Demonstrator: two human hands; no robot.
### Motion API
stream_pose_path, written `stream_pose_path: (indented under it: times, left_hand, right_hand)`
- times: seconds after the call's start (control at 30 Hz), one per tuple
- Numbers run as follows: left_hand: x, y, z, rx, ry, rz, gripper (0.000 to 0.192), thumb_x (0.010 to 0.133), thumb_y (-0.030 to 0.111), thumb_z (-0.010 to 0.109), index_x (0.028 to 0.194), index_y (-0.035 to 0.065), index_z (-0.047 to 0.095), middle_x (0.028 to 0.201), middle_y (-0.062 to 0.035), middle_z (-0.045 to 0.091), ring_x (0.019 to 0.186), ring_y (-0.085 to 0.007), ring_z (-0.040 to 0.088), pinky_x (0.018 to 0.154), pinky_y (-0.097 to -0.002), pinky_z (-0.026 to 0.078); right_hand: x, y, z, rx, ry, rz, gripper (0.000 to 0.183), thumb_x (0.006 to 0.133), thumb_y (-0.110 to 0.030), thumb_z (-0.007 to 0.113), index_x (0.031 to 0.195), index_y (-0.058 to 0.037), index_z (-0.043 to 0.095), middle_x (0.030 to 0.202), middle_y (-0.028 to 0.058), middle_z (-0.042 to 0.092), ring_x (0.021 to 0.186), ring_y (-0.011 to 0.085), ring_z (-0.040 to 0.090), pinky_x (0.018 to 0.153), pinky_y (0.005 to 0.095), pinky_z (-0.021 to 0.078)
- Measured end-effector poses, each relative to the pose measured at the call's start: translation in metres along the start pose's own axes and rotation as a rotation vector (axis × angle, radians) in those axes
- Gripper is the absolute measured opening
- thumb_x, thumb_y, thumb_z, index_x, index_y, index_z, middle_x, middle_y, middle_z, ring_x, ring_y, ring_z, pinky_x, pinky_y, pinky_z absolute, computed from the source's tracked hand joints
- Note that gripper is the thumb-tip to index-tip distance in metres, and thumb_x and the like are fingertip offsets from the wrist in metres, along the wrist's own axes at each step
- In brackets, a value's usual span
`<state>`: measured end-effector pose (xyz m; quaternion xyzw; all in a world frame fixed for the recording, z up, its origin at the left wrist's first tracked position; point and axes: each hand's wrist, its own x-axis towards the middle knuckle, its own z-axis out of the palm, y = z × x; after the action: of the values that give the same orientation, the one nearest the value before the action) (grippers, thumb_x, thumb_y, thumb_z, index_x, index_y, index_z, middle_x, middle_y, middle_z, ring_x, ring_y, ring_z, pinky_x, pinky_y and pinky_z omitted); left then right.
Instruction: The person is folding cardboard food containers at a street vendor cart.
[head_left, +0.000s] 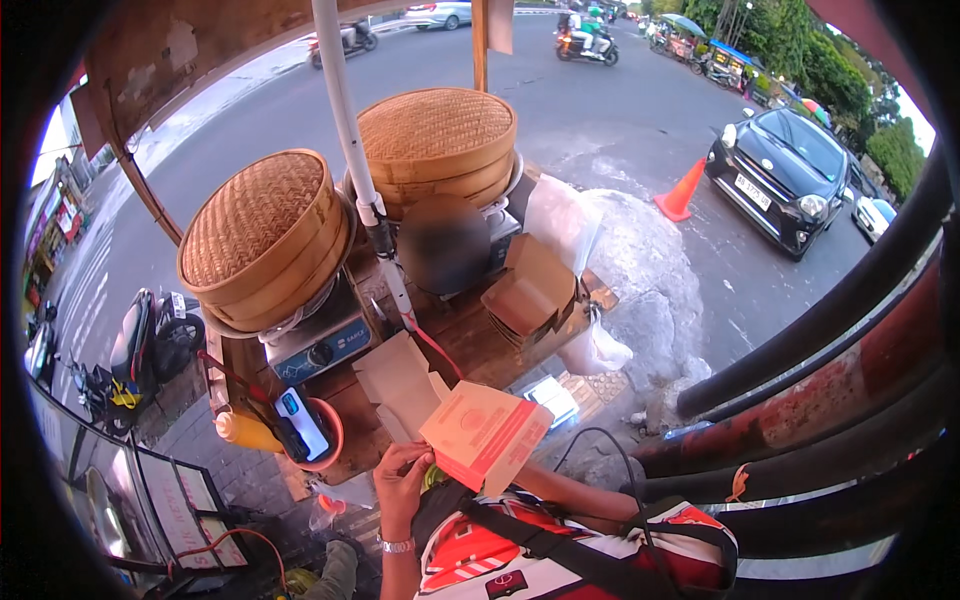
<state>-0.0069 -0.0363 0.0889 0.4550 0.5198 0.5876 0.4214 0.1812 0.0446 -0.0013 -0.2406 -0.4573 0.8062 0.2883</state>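
An open cardboard takeaway box (487, 427), printed in red on its outside, is held tilted in front of my body. Its plain brown panel (401, 382) spreads out above the wooden table. My left hand (405, 472), with a metal watch band at the wrist, pinches the box's near-left edge between thumb and fingers. The right forearm reaches in from the right, and the box hides my right hand. Farther back on the table, a stack of open brown cardboard boxes (529, 289) stands at the right.
Two woven-lid bamboo steamers (259, 225) (439, 142) stand on stoves, with a white pole (349, 127) between them. A terracotta-coloured pot (330, 450) holds a phone (304, 424), beside a yellow squeeze bottle (247, 429). Plastic bags (562, 225) hang right. Thick dark pipes (795, 352) run along the right.
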Motion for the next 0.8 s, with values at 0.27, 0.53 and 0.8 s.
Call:
stream_pose_path:
  times: [0.27, 0.53, 0.8]
  left_hand:
    - [-0.012, -0.009, 0.01, 0.253, 0.085, -0.086, 0.015, 0.088, 0.0, 0.074, 0.096, 0.0004, 0.062, 0.097, -0.0086, 0.069, 0.095, -0.0159, 0.068, 0.08, -0.0311, 0.058]
    - [-0.007, -0.04, -0.015, 0.331, 0.116, -0.052, 0.011, 0.094, 0.005, 0.071, 0.092, -0.0006, 0.062, 0.077, -0.0065, 0.066, 0.068, -0.0143, 0.064, 0.065, -0.0282, 0.053]
    - [-0.008, -0.067, -0.038, -0.237, 0.191, -0.209, 0.013, 0.102, 0.013, 0.066, 0.094, 0.0062, 0.058, 0.078, -0.0012, 0.064, 0.064, -0.0076, 0.055, 0.057, -0.0241, 0.043]
  right_hand:
    - [0.014, -0.004, 0.018, -0.159, 0.014, -0.047, 0.048, 0.101, -0.036, 0.064, 0.136, -0.0053, 0.057, 0.133, 0.0189, 0.062, 0.12, 0.0352, 0.063, 0.098, 0.045, 0.052]
    - [0.015, -0.05, 0.052, -0.994, 0.187, -0.328, 0.037, 0.092, -0.037, 0.075, 0.109, -0.0056, 0.066, 0.109, 0.0153, 0.067, 0.102, 0.038, 0.065, 0.088, 0.0479, 0.051]
    - [0.014, -0.038, 0.069, -1.233, 0.003, -0.554, 0.025, 0.09, -0.028, 0.075, 0.099, -0.0075, 0.063, 0.097, 0.0098, 0.064, 0.098, 0.0332, 0.062, 0.086, 0.0418, 0.0502]
